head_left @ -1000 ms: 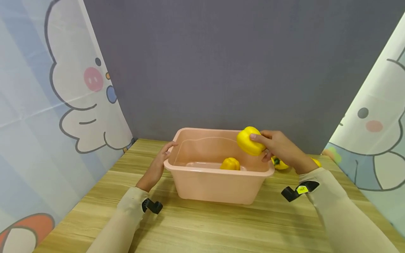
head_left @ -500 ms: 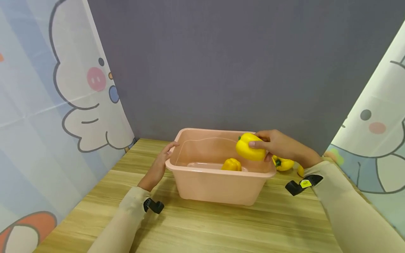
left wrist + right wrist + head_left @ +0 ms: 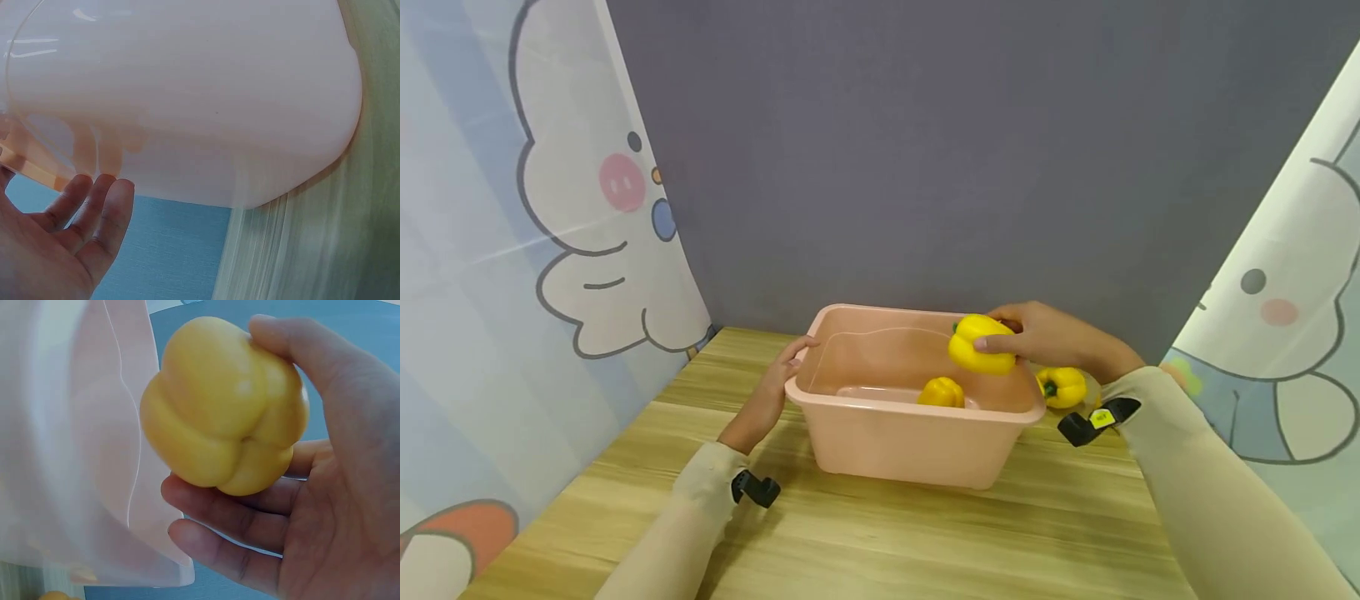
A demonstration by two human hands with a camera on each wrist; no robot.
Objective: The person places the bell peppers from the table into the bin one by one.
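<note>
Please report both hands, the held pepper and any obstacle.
Left hand touches tub. Right hand holds yellow pepper at tub's right end. Second pepper inside tub; no obstacle visible.

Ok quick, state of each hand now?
Left hand: open, touching the rectangular pale pink plastic tub.
Right hand: holding a glossy lobed yellow bell pepper.

Legible lettering: none. In the head view, a small yellow label (image 3: 1102, 418) stands on the black device (image 3: 1077, 431) strapped at the wrist behind the right hand (image 3: 1051, 337), over the cuff of the pale sleeve (image 3: 1195, 475). The label carries a short dark marking near its middle, seen at a slant; the characters are too small and blurred to be read with certainty.
</note>
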